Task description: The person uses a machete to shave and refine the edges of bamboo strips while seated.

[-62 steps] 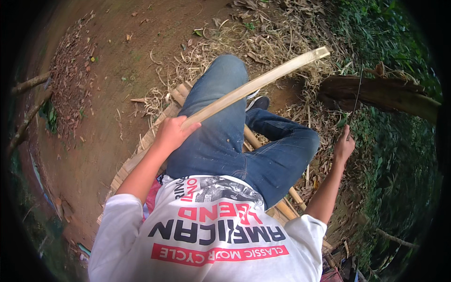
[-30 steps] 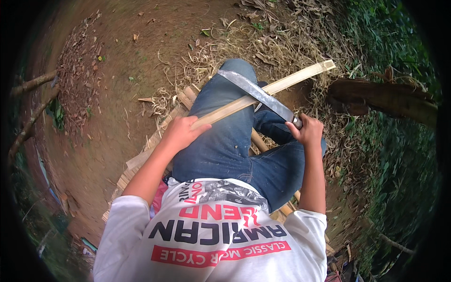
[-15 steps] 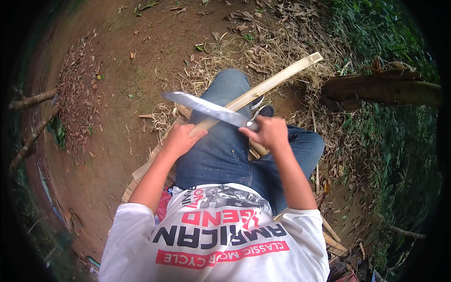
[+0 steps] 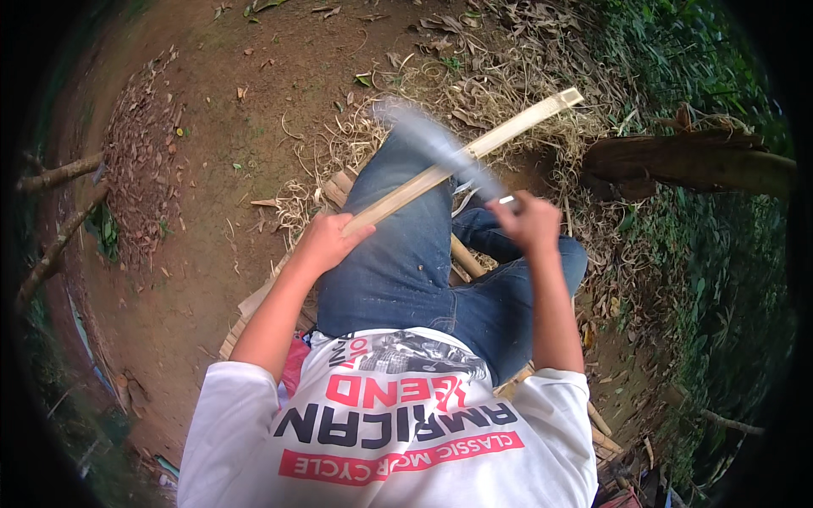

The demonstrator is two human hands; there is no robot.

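A pale bamboo strip point(image 4: 406, 193) lies slantwise over my raised thigh, its far end pointing up and right. My left hand point(image 4: 329, 244) is closed round the strip's near end. My right hand point(image 4: 529, 222) grips the handle of a machete point(image 4: 432, 140), whose broad blade is smeared by motion. The blade crosses the strip around the middle of its length and points up and left past my knee. Whether its edge touches the strip I cannot make out.
Curled shavings point(image 4: 339, 144) and dry leaves litter the brown soil beyond my knees. A thick log point(image 4: 686, 161) lies at the right, before green plants. Thin branches point(image 4: 59, 245) stand at the left. Slats of a bamboo seat point(image 4: 246, 317) show beneath me.
My right hand has moved away from me and to the right, carrying the machete farther along the strip toward its far end. My left hand and the strip have barely shifted.
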